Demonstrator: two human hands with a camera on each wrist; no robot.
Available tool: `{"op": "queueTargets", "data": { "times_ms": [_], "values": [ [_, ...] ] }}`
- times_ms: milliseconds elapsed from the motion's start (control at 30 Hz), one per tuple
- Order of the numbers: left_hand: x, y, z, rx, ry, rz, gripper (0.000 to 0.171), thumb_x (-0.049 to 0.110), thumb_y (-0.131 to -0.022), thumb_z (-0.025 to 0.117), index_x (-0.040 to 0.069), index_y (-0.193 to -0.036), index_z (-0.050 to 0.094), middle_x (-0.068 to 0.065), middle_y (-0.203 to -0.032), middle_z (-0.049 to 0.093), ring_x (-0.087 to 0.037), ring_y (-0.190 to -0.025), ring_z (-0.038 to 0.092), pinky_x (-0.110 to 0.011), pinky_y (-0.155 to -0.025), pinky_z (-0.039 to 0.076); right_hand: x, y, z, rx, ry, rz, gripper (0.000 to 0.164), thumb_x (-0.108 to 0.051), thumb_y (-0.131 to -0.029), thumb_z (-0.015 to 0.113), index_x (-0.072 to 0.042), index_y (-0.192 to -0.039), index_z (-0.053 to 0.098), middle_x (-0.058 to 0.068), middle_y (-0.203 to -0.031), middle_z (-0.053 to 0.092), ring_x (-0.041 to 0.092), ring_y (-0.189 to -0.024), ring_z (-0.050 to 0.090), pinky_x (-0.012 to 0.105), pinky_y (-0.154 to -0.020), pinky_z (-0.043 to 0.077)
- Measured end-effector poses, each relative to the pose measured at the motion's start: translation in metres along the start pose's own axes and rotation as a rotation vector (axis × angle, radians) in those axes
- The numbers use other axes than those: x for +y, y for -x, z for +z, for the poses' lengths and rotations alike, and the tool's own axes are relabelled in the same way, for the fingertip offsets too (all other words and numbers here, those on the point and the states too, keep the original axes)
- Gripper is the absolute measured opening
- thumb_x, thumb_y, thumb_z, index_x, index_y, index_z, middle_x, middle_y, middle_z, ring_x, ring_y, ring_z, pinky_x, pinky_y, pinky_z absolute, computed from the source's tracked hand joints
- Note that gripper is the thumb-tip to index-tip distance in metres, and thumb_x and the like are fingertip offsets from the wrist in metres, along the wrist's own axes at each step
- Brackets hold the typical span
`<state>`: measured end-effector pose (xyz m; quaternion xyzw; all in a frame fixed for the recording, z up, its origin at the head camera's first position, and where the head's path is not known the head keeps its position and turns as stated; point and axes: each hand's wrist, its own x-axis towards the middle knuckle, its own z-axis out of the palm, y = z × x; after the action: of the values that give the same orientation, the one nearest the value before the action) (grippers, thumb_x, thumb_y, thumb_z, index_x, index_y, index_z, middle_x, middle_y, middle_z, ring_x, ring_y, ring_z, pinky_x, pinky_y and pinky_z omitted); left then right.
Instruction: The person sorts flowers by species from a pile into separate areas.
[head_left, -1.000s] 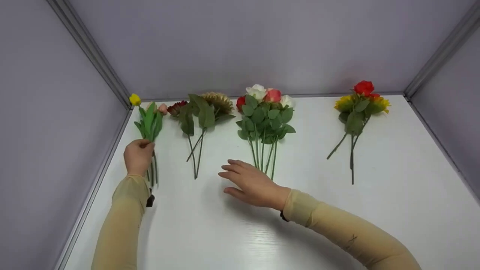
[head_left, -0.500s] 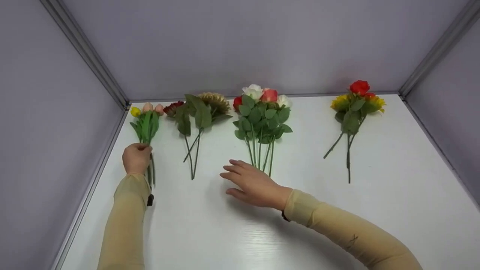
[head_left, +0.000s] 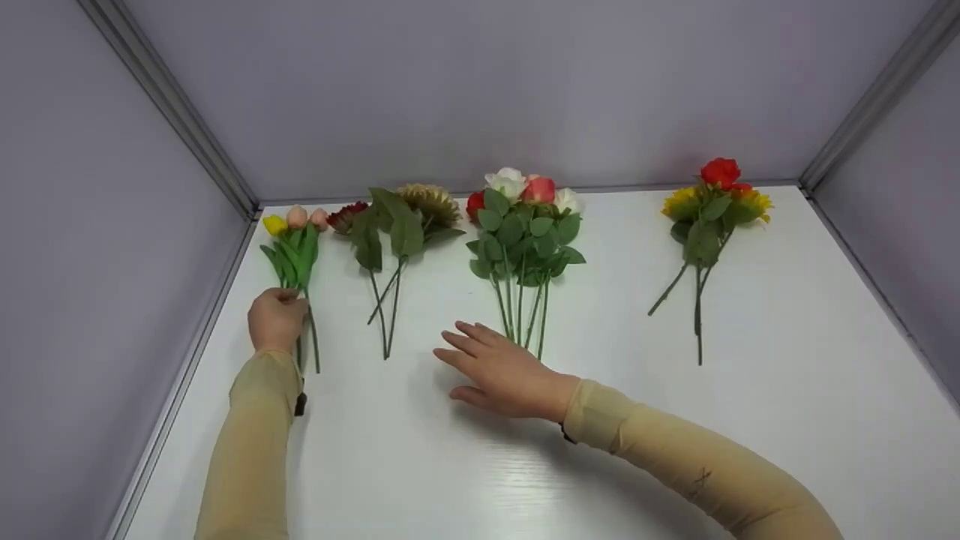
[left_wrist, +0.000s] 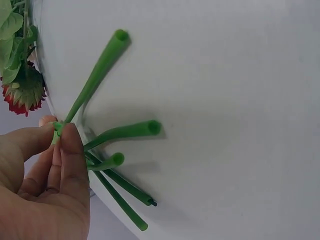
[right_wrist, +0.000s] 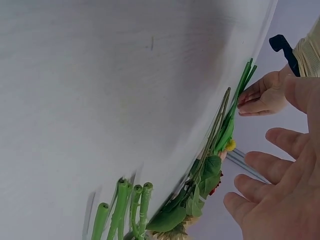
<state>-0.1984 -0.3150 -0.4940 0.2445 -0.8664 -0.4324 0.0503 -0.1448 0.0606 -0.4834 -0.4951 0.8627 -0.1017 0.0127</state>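
White tabletop point(head_left: 750, 420) spreads wide, four bunches of artificial flowers in a row. Rose bunch point(head_left: 525, 240) sits centre, the right hand point(head_left: 504, 371) hovering just before its stem ends, fingers spread and relaxed, gripping nothing. Sunflower bunch point(head_left: 705, 217) lies far right. At far left, the left hand point(head_left: 276, 319) pinches the stems of the tulip bunch point(head_left: 291, 247), thumb and fingers curled tight, blooms toward the back wall.

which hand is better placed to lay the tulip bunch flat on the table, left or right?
Left, likely. The left hand already pinches the tulip bunch at its stems, fingers curled round them. The right hand is open, holds nothing, and sits nearer the rose bunch stems.
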Motion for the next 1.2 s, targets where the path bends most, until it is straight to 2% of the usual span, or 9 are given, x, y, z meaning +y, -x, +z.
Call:
{"op": "queueTargets", "data": {
  "times_ms": [100, 200, 333, 433, 600, 767, 967, 1100, 1200],
  "values": [
    [0.003, -0.001, 0.0, 0.02, 0.003, 0.043, 0.038, 0.013, -0.103, 0.056, -0.007, -0.136, 0.059, -0.026, -0.127, 0.063, -0.035, -0.112, 0.061, -0.043, -0.09, 0.053, 0.004, 0.003, 0.0, 0.001, -0.001, 0.011, 0.062, -0.045, -0.106, 0.054, -0.013, -0.157, 0.041, 0.014, -0.163, 0.035, 0.034, -0.153, 0.024, 0.044, -0.124, 0.018],
    [0.009, 0.0, 0.003, 0.06, -0.036, 0.143, 0.039, 0.015, -0.103, 0.058, -0.007, -0.136, 0.06, -0.026, -0.13, 0.059, -0.038, -0.119, 0.057, -0.048, -0.098, 0.049, 0.012, 0.007, -0.002, -0.001, -0.01, 0.041, 0.062, -0.045, -0.106, 0.054, -0.013, -0.157, 0.042, 0.013, -0.162, 0.036, 0.034, -0.153, 0.024, 0.045, -0.124, 0.018],
    [0.019, 0.004, 0.017, 0.102, -0.136, 0.332, 0.039, 0.017, -0.103, 0.06, -0.003, -0.136, 0.061, -0.026, -0.137, 0.052, -0.042, -0.129, 0.049, -0.054, -0.107, 0.041, 0.03, 0.015, -0.007, 0.029, -0.047, 0.119, 0.058, -0.044, -0.105, 0.057, -0.014, -0.154, 0.047, 0.013, -0.159, 0.041, 0.035, -0.151, 0.028, 0.048, -0.123, 0.022],
    [0.03, 0.012, 0.031, 0.088, -0.208, 0.496, 0.041, 0.018, -0.103, 0.062, 0.002, -0.141, 0.059, -0.023, -0.145, 0.048, -0.042, -0.134, 0.044, -0.056, -0.11, 0.038, 0.049, 0.025, -0.012, 0.076, -0.09, 0.204, 0.054, -0.042, -0.105, 0.058, -0.012, -0.149, 0.053, 0.012, -0.153, 0.049, 0.036, -0.146, 0.036, 0.051, -0.12, 0.028],
    [0.052, 0.035, 0.059, -0.02, -0.335, 0.768, 0.052, 0.022, -0.102, 0.066, 0.007, -0.15, 0.052, -0.018, -0.153, 0.043, -0.038, -0.142, 0.037, -0.055, -0.116, 0.03, 0.091, 0.048, -0.023, 0.162, -0.161, 0.367, 0.047, -0.036, -0.104, 0.061, -0.006, -0.141, 0.061, 0.014, -0.141, 0.059, 0.037, -0.134, 0.049, 0.055, -0.112, 0.038],
    [0.075, 0.063, 0.088, -0.138, -0.468, 0.98, 0.061, 0.03, -0.102, 0.065, 0.011, -0.156, 0.045, -0.016, -0.159, 0.037, -0.036, -0.148, 0.031, -0.052, -0.123, 0.018, 0.135, 0.076, -0.034, 0.22, -0.212, 0.574, 0.042, -0.032, -0.104, 0.061, -0.003, -0.135, 0.065, 0.018, -0.135, 0.062, 0.041, -0.128, 0.052, 0.056, -0.109, 0.04],
    [0.105, 0.107, 0.117, -0.309, -0.59, 1.156, 0.069, 0.044, -0.103, 0.061, 0.017, -0.161, 0.034, -0.012, -0.166, 0.028, -0.034, -0.152, 0.023, -0.051, -0.125, 0.009, 0.18, 0.114, -0.045, 0.251, -0.231, 0.748, 0.037, -0.024, -0.105, 0.059, 0.003, -0.128, 0.068, 0.026, -0.128, 0.064, 0.045, -0.119, 0.057, 0.059, -0.102, 0.045],
    [0.124, 0.141, 0.135, -0.424, -0.653, 1.269, 0.073, 0.049, -0.102, 0.059, 0.02, -0.163, 0.03, -0.009, -0.167, 0.026, -0.031, -0.153, 0.022, -0.049, -0.125, 0.007, 0.199, 0.138, -0.054, 0.258, -0.249, 0.843, 0.032, -0.018, -0.105, 0.055, 0.005, -0.123, 0.069, 0.025, -0.122, 0.068, 0.043, -0.111, 0.062, 0.059, -0.095, 0.049],
    [0.134, 0.165, 0.148, -0.484, -0.706, 1.344, 0.074, 0.052, -0.102, 0.057, 0.022, -0.163, 0.029, -0.008, -0.167, 0.026, -0.029, -0.154, 0.022, -0.048, -0.125, 0.007, 0.211, 0.149, -0.058, 0.275, -0.27, 0.91, 0.03, -0.014, -0.105, 0.052, 0.006, -0.121, 0.069, 0.026, -0.119, 0.068, 0.042, -0.106, 0.064, 0.059, -0.092, 0.049]
  ]
}}
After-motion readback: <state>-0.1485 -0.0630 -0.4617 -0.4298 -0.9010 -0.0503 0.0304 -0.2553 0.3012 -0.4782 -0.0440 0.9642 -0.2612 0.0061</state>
